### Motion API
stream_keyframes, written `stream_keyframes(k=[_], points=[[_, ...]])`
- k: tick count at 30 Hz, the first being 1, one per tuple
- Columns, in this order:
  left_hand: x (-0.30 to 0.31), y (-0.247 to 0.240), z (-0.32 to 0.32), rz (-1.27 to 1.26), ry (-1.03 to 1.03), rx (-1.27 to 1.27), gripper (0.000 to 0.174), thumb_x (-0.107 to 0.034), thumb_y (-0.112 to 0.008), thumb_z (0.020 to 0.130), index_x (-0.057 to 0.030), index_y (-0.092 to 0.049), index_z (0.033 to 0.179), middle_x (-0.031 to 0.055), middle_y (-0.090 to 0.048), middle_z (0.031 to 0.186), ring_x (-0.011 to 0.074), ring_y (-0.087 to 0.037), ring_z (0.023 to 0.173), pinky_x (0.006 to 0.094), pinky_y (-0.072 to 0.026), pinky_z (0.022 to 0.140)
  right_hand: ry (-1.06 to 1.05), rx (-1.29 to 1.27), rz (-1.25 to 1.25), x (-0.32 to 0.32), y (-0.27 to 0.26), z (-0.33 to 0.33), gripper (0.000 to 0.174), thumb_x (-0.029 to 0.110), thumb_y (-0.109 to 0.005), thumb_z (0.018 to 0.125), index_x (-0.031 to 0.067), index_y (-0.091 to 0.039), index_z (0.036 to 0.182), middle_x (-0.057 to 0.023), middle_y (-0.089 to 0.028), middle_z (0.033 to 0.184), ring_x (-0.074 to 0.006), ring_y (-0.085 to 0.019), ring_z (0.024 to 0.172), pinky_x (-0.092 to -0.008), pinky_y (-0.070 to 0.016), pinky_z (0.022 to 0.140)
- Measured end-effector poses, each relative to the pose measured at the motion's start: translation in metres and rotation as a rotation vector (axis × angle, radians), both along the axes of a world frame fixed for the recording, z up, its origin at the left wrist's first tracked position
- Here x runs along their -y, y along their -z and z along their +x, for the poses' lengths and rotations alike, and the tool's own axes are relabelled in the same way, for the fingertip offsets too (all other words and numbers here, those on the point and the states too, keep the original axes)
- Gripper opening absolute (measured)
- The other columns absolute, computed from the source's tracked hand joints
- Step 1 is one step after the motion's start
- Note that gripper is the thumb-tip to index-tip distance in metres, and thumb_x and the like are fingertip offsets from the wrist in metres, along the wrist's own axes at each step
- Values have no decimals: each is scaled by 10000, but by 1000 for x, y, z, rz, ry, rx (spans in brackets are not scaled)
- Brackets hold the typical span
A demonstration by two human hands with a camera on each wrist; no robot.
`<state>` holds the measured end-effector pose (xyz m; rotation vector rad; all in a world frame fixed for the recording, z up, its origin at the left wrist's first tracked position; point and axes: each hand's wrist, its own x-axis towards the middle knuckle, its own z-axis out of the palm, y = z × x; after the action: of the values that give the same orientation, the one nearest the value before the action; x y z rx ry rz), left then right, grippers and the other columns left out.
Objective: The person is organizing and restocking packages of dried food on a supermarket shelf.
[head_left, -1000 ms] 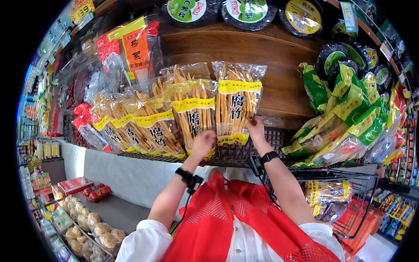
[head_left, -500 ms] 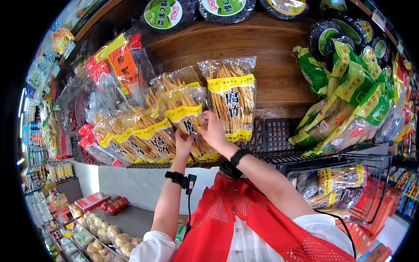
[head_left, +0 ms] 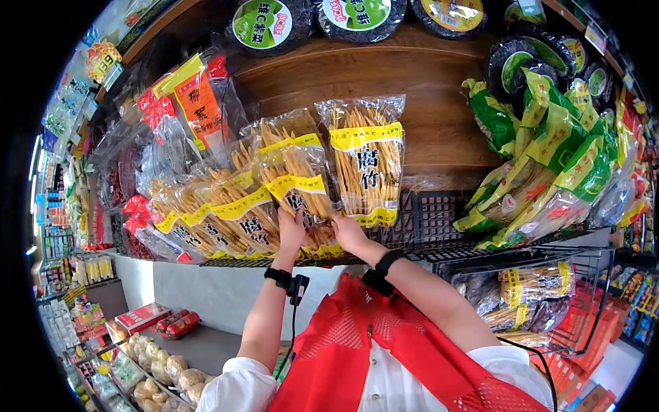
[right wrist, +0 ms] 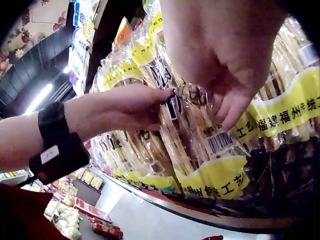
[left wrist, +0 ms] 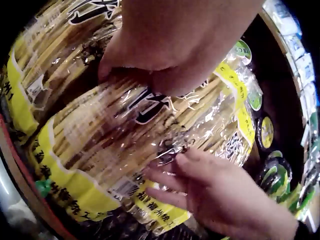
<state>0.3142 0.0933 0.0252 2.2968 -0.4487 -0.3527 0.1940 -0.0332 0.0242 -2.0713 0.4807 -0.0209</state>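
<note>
Clear bags of dried bean curd sticks with yellow bands stand in a row on the shelf. My left hand (head_left: 291,233) grips the left edge of one bag (head_left: 296,185) near its lower half. On that bag's right side my right hand (head_left: 349,232) rests, fingers bent against the plastic, beside the rightmost bag (head_left: 371,165), which stands upright. In the right wrist view, the left hand (right wrist: 120,111) has its thumb on the bag front, and the right hand's fingertips (right wrist: 227,107) pinch the film above a barcode.
Green and yellow bags (head_left: 549,172) lean at the right. Round dark packs (head_left: 362,19) line the back. More bean curd bags (head_left: 537,283) sit in a wire basket (head_left: 590,295) at lower right. Red and orange packages (head_left: 198,103) stand at the left.
Both hands moved from separate bags to one bag. Since the middle frame, the right hand has slid down and right along it, and the bag's top has shifted slightly right.
</note>
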Motion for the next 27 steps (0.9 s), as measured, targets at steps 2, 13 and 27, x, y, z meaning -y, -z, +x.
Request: stream_keyframes(k=[2, 13, 27], points=[[2, 8, 5, -107, 33, 35, 453, -151, -593, 806, 83, -356, 1114, 319, -467, 1046, 475, -453, 963, 475, -388, 794, 24, 59, 17, -1, 2, -3, 219, 120, -472, 829, 51, -495, 1035, -262, -563, 790, -431, -547, 742, -487, -434, 620], [10, -81, -29, 90, 398, 453, 776, -100, -651, 702, -2, -216, 1337, 243, -201, 1373, 408, -243, 1251, 443, -243, 1030, 870, 272, -244, 60, -22, -24, 532, -80, -564, 654, -24, -381, 1150, -240, -391, 1133, -386, -399, 1095, -402, -362, 925], [41, -82, -23, 395, 963, 744, 517, -128, -559, 728, -112, -459, 1235, 49, -270, 1406, 248, -203, 1317, 467, -172, 1058, 680, 52, -187, 59, 17, -9, 408, 119, -632, 716, -7, -499, 1081, -254, -555, 993, -413, -522, 934, -423, -439, 791]])
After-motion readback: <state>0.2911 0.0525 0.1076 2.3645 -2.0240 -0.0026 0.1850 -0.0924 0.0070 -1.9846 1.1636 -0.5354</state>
